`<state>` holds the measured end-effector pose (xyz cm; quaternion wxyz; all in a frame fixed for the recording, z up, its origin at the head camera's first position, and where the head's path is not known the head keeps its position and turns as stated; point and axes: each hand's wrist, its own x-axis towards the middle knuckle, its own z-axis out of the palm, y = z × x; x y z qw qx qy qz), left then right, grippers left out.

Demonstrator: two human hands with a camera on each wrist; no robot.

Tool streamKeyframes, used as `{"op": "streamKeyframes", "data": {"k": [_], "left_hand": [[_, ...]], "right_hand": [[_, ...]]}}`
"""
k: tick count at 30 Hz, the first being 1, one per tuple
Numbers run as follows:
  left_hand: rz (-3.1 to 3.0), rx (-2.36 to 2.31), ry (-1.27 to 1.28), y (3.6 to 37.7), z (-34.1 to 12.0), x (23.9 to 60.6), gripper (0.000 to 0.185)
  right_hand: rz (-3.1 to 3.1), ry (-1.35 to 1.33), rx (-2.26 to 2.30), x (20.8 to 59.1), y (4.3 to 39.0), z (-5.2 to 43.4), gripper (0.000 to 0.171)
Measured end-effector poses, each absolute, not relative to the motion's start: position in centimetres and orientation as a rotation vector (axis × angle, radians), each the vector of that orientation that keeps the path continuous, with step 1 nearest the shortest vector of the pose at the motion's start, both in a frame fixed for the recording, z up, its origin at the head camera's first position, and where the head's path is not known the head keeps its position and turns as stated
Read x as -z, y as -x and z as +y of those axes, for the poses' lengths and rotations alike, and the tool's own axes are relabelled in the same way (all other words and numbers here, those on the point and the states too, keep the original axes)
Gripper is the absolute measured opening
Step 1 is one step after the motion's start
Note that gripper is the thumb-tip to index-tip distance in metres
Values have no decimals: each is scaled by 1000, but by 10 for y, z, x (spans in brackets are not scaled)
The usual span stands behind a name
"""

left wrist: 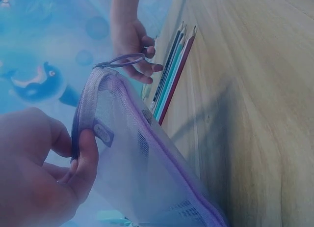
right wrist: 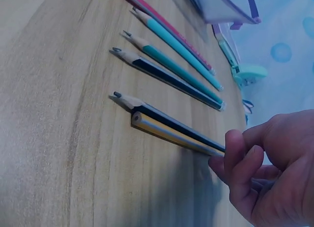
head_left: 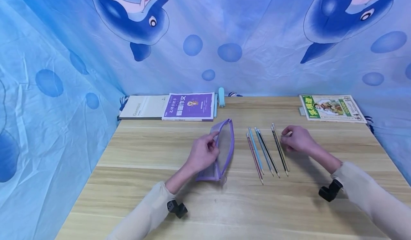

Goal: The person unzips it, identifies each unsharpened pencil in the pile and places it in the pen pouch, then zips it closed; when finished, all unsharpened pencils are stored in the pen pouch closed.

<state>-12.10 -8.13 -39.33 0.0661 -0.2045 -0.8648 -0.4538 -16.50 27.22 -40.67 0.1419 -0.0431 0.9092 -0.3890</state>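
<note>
The left hand (head_left: 203, 152) pinches the purple mesh pencil pouch (head_left: 221, 151) standing mid-counter (head_left: 144, 154). The right hand (head_left: 297, 139), fingers curled, touches the far end of the yellow pencil (head_left: 282, 148), rightmost of six. Books (head_left: 188, 106) lie along the far edge; whether the pencil is gripped is hard to see.

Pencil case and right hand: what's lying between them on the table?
Six pencils in a row on the table, between the pencil case and the right hand; clearest in the head view.

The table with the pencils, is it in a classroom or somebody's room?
Probably a home study corner, not a classroom. A wooden table holds books, loose pencils and a mesh pencil case, and a dolphin sheet hangs behind like a tent.
</note>
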Motion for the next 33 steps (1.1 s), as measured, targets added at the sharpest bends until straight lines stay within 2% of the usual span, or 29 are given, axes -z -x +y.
{"op": "streamKeyframes", "data": {"k": [25, 33], "left_hand": [[-2602, 1315, 632, 121, -79, 400, 56], [-2606, 1305, 632, 120, -78, 400, 56]], "right_hand": [[2697, 114, 874, 419, 178, 270, 43], [2666, 101, 863, 414, 180, 269, 31]]}}
